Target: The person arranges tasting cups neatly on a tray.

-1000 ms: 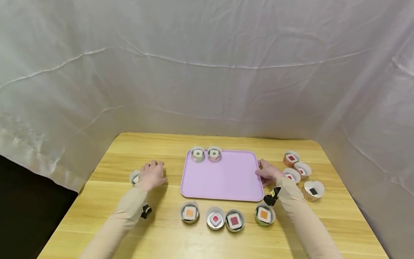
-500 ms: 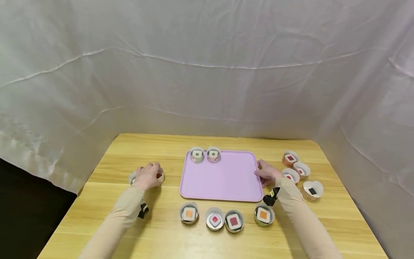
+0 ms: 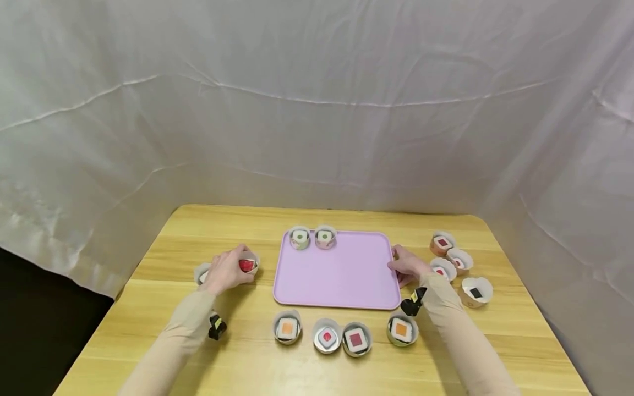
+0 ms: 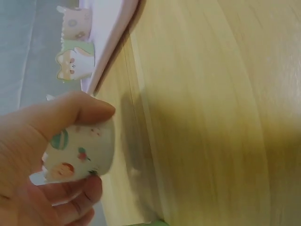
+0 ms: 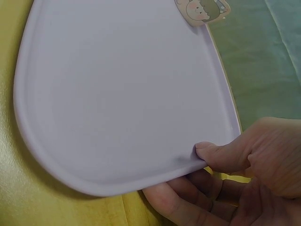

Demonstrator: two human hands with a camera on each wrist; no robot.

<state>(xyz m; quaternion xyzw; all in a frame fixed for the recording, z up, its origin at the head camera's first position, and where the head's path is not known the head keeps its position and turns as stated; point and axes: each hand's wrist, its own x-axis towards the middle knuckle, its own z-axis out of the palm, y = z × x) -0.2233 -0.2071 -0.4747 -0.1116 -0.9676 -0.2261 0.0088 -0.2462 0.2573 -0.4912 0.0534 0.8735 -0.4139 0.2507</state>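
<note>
Left of the tray, my left hand [image 3: 229, 269] grips a small paper baking cup [image 3: 251, 259] with a red piece inside. Thumb and fingers wrap its white printed wall [image 4: 84, 150] in the left wrist view, and the cup is lifted over the wood. Behind that hand another cup [image 3: 201, 271] is partly hidden. A lilac tray [image 3: 337, 275] lies mid-table with two cups of green-centred sushi pieces [image 3: 299, 237] at its far left corner. My right hand [image 3: 408, 264] pinches the tray's right edge, the thumb [image 5: 218, 153] on the rim and fingers underneath.
Along the front stand several cups, among them an orange-centred one [image 3: 287, 328], a silvery one [image 3: 327, 336] and another orange-centred one [image 3: 402, 330]. More cups cluster at the right, with a black-topped one [image 3: 476, 291] nearest. Grey cloth [image 3: 317, 137] hangs behind the table.
My left hand has closed on the paper cup with the red piece, which now shows tilted up at its fingers, shifted slightly right. The right hand keeps its hold on the tray.
</note>
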